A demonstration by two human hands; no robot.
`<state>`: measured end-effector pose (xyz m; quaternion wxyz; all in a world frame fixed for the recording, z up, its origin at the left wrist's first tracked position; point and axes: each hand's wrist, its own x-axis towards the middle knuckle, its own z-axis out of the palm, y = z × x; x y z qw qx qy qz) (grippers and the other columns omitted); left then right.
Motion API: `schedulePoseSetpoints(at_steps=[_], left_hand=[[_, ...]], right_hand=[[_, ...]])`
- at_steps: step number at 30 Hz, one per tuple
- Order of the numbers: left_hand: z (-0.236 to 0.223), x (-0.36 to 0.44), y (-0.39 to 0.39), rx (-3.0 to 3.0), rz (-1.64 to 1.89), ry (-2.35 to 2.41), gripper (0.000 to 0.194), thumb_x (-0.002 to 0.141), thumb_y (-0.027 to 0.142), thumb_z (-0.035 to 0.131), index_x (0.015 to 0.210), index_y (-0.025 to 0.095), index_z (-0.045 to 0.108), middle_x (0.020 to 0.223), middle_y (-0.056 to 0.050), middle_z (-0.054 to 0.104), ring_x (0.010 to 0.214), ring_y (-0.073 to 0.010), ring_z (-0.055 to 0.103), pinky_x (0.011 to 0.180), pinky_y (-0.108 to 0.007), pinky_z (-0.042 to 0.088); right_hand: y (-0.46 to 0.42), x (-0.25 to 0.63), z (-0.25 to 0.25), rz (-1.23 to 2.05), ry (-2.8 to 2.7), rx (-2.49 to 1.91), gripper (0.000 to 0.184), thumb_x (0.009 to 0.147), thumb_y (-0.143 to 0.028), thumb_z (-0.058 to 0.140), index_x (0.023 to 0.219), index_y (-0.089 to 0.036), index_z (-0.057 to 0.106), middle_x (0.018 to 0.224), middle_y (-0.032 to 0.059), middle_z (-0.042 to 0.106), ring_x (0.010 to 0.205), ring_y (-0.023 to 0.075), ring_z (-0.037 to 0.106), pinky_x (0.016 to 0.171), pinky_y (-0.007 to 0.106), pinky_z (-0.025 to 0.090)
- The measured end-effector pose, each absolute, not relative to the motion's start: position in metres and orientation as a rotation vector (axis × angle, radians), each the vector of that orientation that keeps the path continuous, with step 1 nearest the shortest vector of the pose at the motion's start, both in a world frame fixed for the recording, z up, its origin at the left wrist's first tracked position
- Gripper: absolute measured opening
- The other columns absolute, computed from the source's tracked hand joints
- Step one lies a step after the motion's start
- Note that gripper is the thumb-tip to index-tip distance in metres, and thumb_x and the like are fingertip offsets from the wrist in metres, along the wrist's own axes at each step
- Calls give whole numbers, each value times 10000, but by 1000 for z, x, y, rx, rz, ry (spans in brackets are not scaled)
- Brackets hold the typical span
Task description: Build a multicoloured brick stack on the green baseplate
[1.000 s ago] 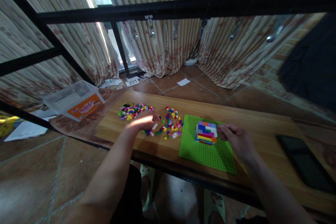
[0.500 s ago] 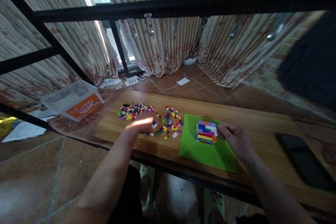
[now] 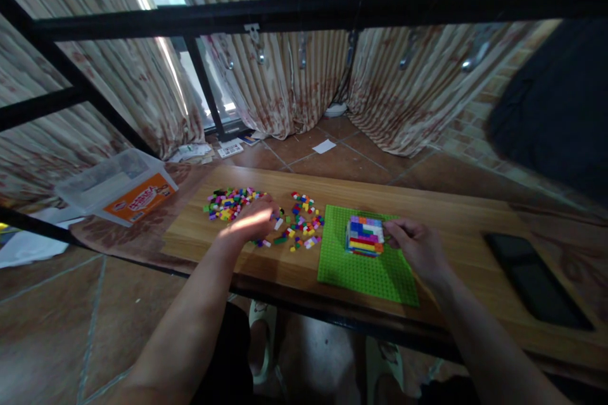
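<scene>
A green baseplate (image 3: 365, 269) lies on the wooden table (image 3: 456, 221). On it stands a small multicoloured block of stacked bricks (image 3: 364, 235). My right hand (image 3: 412, 247) rests on the plate with its fingers curled against the block's right side. My left hand (image 3: 254, 221) lies over the loose coloured bricks (image 3: 304, 228) to the left of the plate, fingers curled down among them; whether it holds a brick is hidden. A second heap of small bricks (image 3: 228, 200) sits further left.
A black phone (image 3: 534, 278) lies at the table's right end. A clear plastic box with an orange label (image 3: 118, 183) stands off the table's left end. Black metal bars (image 3: 285, 9) cross in front of curtains behind.
My left hand has drawn back slightly toward me over the loose bricks. The camera has shifted a little, moving everything leftward. My right hand stays at the brick block.
</scene>
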<state>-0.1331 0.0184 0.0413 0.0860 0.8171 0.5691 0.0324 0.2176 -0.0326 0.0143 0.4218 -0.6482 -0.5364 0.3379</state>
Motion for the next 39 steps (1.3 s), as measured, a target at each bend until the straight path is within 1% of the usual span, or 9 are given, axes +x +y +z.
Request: schedulePoseSetpoints(at_steps=[7,11,16,19,22,27,31,34,39], left_hand=[[45,-138,20,2401,96,1634,239,680,158,599,893,205,697,1071,-79,671,1022,-229,605,905,-290,474],[45,-135,17,2387,50,1689,258,670,152,606,899,221,703,1023,-71,685,1012,-238,611,905,-305,477],[40,-130,18,2358,16,1748,189,701,160,596,851,224,692,994,-56,692,1017,-219,619,931,-288,464],[39,-132,19,2404,33,1757,141,727,180,594,842,198,673,1014,-81,685,1024,-234,617,930,-303,465],[43,-131,17,2452,159,1707,142,781,218,581,900,178,648,1027,-98,677,1004,-233,618,907,-313,471],[57,-100,7,2387,530,1494,179,864,245,536,1025,192,595,959,-47,683,862,-180,639,812,-302,495],[63,-55,-9,2361,855,1236,197,881,235,544,1074,198,560,1002,-47,666,911,-171,639,835,-301,502],[62,-27,-21,2361,951,1117,176,892,217,538,1068,212,552,988,-37,656,907,-164,636,826,-298,505],[57,-4,-28,2403,1026,1071,139,904,234,547,1041,211,554,954,-27,654,897,-157,633,819,-291,502]], right_hand=[[-34,214,18,839,-1336,-1619,285,744,-471,627,718,-198,702,657,21,695,566,156,603,548,272,470],[-33,216,16,849,-1343,-1618,307,738,-492,631,732,-194,704,657,27,698,569,164,610,540,276,469],[-33,217,14,853,-1344,-1600,306,741,-487,632,713,-189,694,640,22,680,575,160,605,543,272,465],[-33,217,14,862,-1341,-1590,288,748,-473,631,709,-194,692,657,17,685,580,157,606,565,276,478],[-33,215,17,787,-1296,-1606,280,775,-465,618,730,-199,691,677,22,695,577,156,612,571,277,483],[-40,196,36,462,-1191,-1452,293,830,-474,592,742,-202,662,680,22,673,593,149,598,598,280,486],[-53,167,47,658,-1281,-1261,227,821,-421,651,922,-222,684,771,15,688,668,153,620,634,287,499],[-61,152,46,794,-1381,-1131,299,809,-375,691,1079,-250,658,833,7,697,715,151,629,676,294,508],[-65,152,40,886,-1290,-1094,210,851,-359,648,1028,-252,680,810,6,711,760,160,651,727,308,527]])
